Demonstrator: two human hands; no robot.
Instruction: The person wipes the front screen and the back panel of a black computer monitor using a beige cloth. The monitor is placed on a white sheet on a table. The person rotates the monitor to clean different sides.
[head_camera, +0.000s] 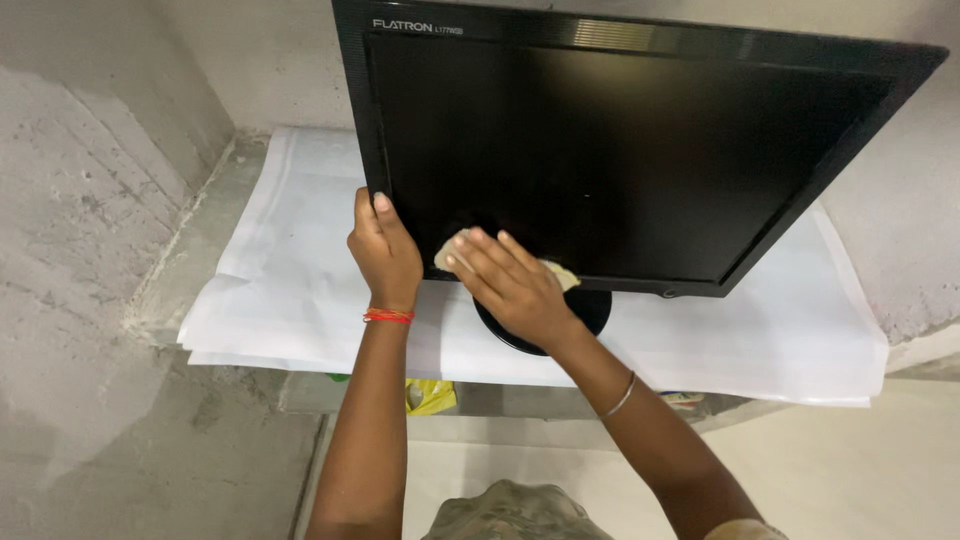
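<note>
We look down at our two bare hands working on a black flat monitor (600, 150) that stands on a white sheet (290, 290) spread over a concrete ledge (190, 250). Our left hand (385, 250) grips the monitor's lower left corner: the thumb lies up along the left frame edge, and the other fingers curl behind the panel, out of sight. A red thread band (388, 316) circles that wrist.

Our right hand (515, 285) presses flat, fingers spread and only slightly bent, on a small pale cloth (447, 256). The cloth lies under those fingertips (475, 238), against the bottom of the dark screen, just right of our left thumb. A corner of it shows past the back of the hand as well. A thin metal bangle (622, 395) sits on the right wrist.

Below the right palm is the monitor's round black base (590, 308), resting on the white sheet. Beneath the ledge, near our left forearm, a yellow packet (430, 396) shows.
</note>
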